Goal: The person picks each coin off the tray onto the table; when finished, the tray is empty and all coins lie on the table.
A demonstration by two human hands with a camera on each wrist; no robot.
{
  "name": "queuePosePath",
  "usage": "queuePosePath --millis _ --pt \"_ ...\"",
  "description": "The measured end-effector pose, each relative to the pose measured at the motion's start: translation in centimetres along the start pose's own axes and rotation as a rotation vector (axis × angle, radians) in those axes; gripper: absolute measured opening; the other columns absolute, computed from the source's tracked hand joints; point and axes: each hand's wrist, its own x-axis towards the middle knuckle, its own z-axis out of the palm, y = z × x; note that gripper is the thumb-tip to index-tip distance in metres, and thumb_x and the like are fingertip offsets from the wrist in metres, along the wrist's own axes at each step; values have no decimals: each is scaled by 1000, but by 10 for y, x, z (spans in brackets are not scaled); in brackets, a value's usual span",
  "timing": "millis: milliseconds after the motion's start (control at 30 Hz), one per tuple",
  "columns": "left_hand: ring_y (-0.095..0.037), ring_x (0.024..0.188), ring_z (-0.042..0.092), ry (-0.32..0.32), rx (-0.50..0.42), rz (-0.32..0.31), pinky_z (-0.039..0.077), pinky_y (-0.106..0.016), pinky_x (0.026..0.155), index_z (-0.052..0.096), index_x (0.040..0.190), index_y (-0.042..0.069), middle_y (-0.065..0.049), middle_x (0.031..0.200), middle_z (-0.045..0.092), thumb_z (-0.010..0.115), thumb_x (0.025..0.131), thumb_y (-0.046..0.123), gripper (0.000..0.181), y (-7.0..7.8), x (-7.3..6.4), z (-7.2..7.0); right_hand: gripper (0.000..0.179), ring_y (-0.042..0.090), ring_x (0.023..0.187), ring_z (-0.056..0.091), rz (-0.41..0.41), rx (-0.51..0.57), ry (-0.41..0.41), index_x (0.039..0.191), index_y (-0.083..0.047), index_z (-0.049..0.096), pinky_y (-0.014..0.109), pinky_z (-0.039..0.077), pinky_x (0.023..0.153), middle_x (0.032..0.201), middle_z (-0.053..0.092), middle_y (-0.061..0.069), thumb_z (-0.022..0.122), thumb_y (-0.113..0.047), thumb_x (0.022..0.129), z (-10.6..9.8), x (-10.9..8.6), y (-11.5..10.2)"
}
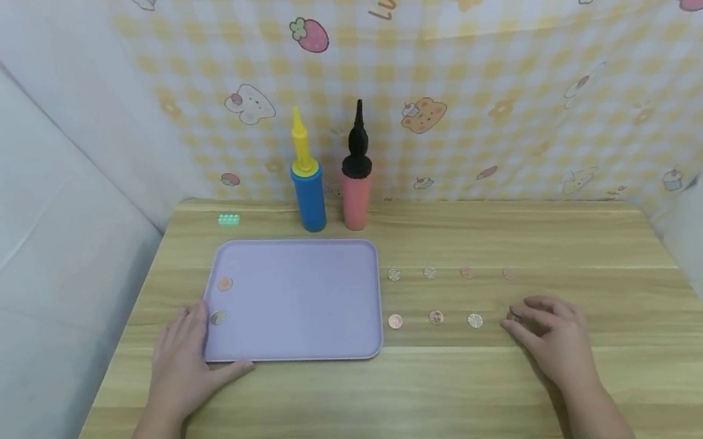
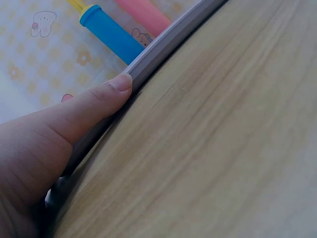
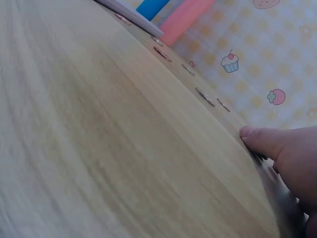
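Observation:
My left hand (image 1: 182, 356) lies at the near left corner of a lilac tray (image 1: 296, 302), fingers along its left side and the straight thumb against the front rim. Two coins, one coppery (image 1: 224, 284) and one silvery (image 1: 218, 318), are inside the tray by its left wall. Over on the right, my right hand (image 1: 553, 337) is low at the table, its thumb and forefinger pinching a small dark coin (image 1: 515, 316), mostly covered by the fingertips. Flat coins form two rows between tray and hand: the front row ends at a silvery coin (image 1: 475, 320), the back row at a coppery one (image 1: 509, 274).
Behind the tray stand a blue hand pump (image 1: 311, 199) with a yellow nozzle and a pink hand pump (image 1: 357, 203) with a black nozzle. A mint-green studded block (image 1: 228, 219) lies at the back left. A patterned yellow-check cloth (image 1: 505, 63) hangs along the table's back edge.

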Motion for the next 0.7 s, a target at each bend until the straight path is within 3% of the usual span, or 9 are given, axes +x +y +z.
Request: queuePosePath --millis 433,533,700 --pt "-60 147 31 23 6 16 19 -79 117 22 166 -7 -35 160 40 96 66 63 142 2 0 1 25 52 129 48 4 22 -15 111 -3 81 72 32 106 129 67 29 88 -13 89 -2 -5 6" --pt "-60 148 30 18 -3 14 17 -79 118 21 166 -7 -35 161 38 95 67 63 142 1 0 3 24 50 124 52 -28 25 28 107 -3 82 67 33 105 124 70 28 90 -11 86 0 -4 6" --pt "-61 147 31 28 -17 8 17 -80 118 23 166 -7 -35 160 40 96 66 62 142 0 1 4 18 46 109 61 -147 2 142 95 -3 83 56 37 98 110 75 24 91 -11 82 10 4 7"
